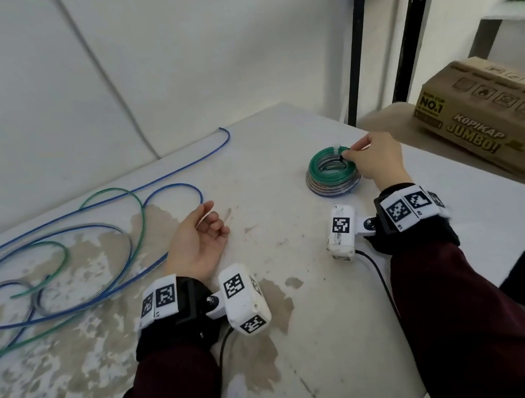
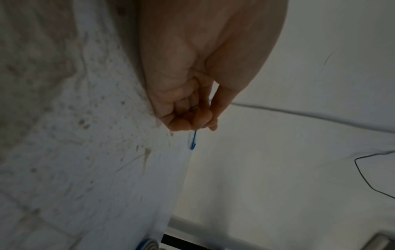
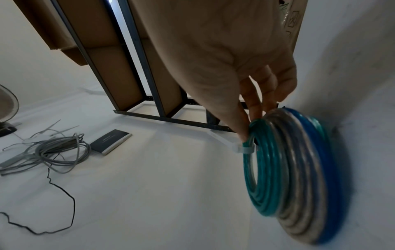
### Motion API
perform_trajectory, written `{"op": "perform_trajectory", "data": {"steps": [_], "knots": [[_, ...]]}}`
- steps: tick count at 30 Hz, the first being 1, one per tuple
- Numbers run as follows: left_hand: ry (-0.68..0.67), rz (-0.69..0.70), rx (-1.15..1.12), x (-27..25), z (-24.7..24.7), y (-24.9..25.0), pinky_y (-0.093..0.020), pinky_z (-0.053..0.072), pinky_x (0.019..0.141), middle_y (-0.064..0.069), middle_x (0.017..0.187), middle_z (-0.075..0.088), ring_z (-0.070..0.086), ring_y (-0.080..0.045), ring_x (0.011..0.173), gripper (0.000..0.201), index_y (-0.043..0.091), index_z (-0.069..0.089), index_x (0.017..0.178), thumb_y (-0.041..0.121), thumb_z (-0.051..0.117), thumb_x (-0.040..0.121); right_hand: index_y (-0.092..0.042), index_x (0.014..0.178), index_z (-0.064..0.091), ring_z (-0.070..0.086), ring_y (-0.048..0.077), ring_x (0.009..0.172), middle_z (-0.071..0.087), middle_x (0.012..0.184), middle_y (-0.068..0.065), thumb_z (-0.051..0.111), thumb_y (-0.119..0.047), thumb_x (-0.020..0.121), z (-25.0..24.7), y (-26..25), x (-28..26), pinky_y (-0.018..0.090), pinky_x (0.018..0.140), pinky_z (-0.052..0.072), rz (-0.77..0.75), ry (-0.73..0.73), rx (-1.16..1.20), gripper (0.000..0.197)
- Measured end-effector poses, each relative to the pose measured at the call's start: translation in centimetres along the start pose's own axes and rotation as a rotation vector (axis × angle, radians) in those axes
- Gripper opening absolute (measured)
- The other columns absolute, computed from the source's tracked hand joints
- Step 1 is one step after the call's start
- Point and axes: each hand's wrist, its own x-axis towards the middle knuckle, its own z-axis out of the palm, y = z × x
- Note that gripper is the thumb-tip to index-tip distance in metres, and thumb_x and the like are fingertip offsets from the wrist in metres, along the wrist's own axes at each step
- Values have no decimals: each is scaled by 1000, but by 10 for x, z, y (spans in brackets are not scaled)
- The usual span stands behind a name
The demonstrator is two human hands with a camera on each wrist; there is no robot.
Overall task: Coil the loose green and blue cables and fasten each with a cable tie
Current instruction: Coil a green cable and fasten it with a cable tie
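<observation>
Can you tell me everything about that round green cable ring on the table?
The green coil is a glossy plastic-coated cable wound into a neat flat ring of several turns. A white cable tie wraps one side of it. It lies on top of a stack of other coils, grey and blue, on the worn white table, near the far right corner. The right hand touches its far rim by the tie, fingertips pinched there. The left hand is well away from it.
</observation>
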Motion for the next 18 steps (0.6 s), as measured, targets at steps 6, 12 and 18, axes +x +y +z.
{"op": "perform_trajectory", "data": {"steps": [6, 12, 18], "knots": [[-10, -2, 9, -4, -1, 0, -23, 33, 58, 1, 49, 47, 41, -10, 38, 21, 8, 56, 80, 13, 44, 98, -8, 96, 65, 59, 27, 96, 66, 98, 11, 61, -22, 89, -4, -6, -6, 28, 73, 38, -75, 109, 0, 17], [-5, -6, 13, -9, -2, 3, -23, 33, 57, 1, 50, 48, 41, -10, 39, 20, 7, 57, 82, 13, 45, 97, -10, 92, 60, 49, 10, 65, 54, 70, -1, 57, -20, 90, -1, -37, -26, 18, 60, 38, -255, 118, 211, 11], [30, 60, 176, -24, -21, 29, -18, 25, 39, 7, 47, 46, 30, -7, 34, 20, 15, 54, 82, 17, 41, 97, -19, 80, 59, 50, 16, 60, 54, 63, 0, 62, -23, 88, 28, -63, -51, 28, 62, 41, -313, -211, 286, 10]]}}
